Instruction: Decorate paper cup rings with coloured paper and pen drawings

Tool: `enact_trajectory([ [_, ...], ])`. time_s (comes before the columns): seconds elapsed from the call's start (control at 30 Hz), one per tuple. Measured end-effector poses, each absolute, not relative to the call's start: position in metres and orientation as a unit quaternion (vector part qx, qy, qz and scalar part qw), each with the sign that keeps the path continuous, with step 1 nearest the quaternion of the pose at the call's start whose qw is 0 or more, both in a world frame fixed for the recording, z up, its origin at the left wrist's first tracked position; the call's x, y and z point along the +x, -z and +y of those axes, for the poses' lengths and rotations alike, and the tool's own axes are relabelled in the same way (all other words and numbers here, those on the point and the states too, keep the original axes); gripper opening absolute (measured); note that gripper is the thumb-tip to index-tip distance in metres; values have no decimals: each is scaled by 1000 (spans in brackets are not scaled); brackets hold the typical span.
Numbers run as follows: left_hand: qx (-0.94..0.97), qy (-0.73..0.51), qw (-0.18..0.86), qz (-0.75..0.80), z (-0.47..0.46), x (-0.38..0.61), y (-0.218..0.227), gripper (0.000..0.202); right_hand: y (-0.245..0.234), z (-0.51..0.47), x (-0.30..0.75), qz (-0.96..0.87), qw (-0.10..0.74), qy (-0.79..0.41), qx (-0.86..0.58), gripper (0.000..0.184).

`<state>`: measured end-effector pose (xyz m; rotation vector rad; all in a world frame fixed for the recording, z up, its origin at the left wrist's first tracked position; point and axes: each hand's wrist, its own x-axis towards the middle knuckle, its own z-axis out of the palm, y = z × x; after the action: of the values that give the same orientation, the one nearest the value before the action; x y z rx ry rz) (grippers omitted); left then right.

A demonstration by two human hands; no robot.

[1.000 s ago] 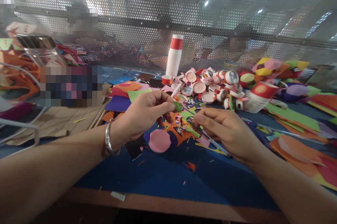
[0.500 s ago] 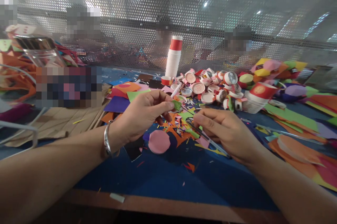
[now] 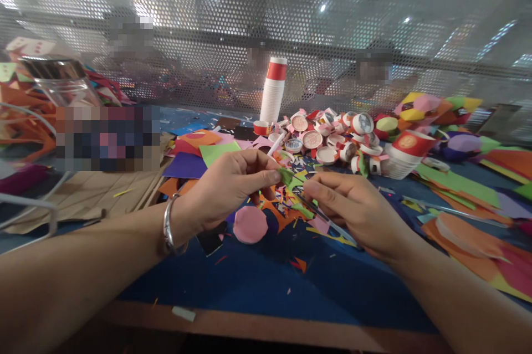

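My left hand (image 3: 245, 179), with a silver bangle at its wrist, pinches a small crumpled piece of green paper (image 3: 286, 176) between thumb and fingertips. My right hand (image 3: 349, 204) is closed just to the right of it. Between its thumb and forefinger is a thin dark tool (image 3: 300, 177) that points at the green paper; its kind is too small to make out. Below that hand runs a slim clear stick (image 3: 338, 230); whether it is held or lying down I cannot tell. A pink scalloped paper disc (image 3: 250, 225) lies below my left hand.
Paper scraps (image 3: 286, 204) litter the blue table (image 3: 266, 287). Behind them are piled cut cup bases (image 3: 311, 139), a tall paper-cup stack (image 3: 273, 91) and a tilted stack (image 3: 409, 154). Cardboard (image 3: 91, 199) and a lidded jar (image 3: 62, 80) stand left; coloured paper (image 3: 469, 243) lies right.
My left hand has moved slightly right and down with the green paper, closer to my right fingertips. My right hand has hardly moved.
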<state>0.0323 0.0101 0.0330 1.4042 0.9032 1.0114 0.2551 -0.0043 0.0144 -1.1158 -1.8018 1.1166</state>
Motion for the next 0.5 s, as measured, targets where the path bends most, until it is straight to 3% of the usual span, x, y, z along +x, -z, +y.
enact_trajectory([
  [0.5, 525, -416, 634, 387, 9, 33, -32, 14, -11, -4, 254, -704, 367, -441, -419, 48],
])
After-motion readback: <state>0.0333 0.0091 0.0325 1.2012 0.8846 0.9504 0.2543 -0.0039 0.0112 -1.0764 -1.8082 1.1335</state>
